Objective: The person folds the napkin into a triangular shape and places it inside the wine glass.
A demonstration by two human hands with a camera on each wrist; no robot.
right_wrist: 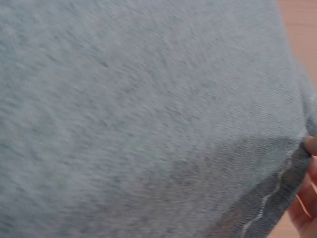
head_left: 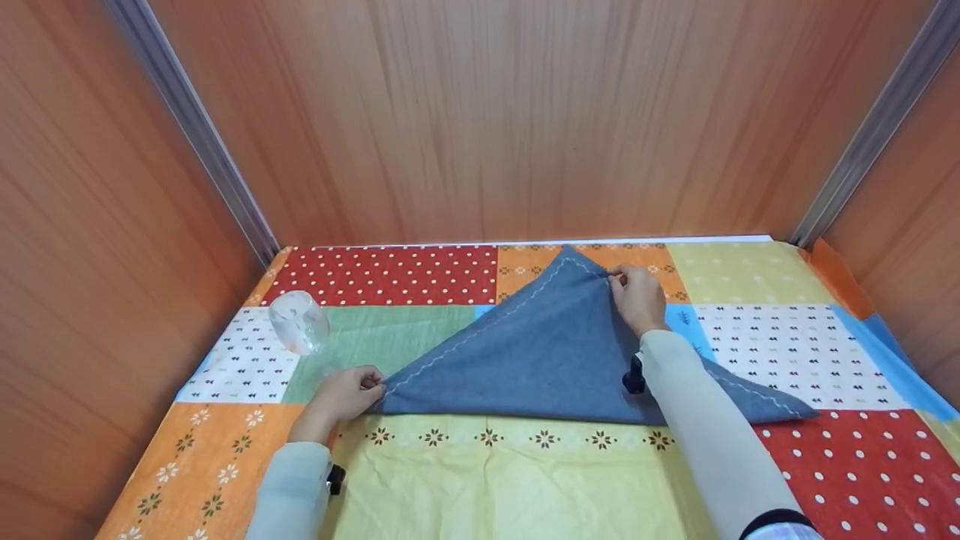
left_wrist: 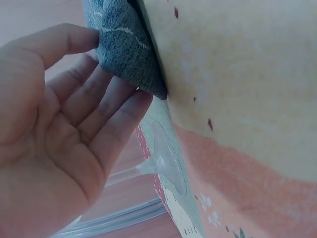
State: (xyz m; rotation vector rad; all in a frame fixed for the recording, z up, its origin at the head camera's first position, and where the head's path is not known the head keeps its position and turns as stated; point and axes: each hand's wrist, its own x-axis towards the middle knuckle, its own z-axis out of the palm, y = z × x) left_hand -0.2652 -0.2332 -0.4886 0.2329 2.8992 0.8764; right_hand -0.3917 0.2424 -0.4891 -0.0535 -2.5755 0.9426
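Note:
A blue-grey cloth [head_left: 510, 352] with a pale wavy stitch line near its edges lies folded into a rough triangle, its peak toward the back wall. At its left corner, my left hand [head_left: 349, 394] pinches the fabric. In the left wrist view, the thumb and fingers of the left hand [left_wrist: 74, 109] meet at the cloth corner [left_wrist: 126, 49]. My right hand [head_left: 639, 300] grips the right slanted edge just below the peak. The right wrist view is filled by the cloth [right_wrist: 148, 109], with fingertips of the right hand [right_wrist: 308, 193] on its hem.
A clear stemmed glass [head_left: 300, 322] stands left of the cloth, beyond my left hand; its foot [left_wrist: 168, 161] shows in the left wrist view. A patchwork tablecloth [head_left: 487, 487] covers the table. Wood-grain panels [head_left: 480, 120] enclose the back and both sides.

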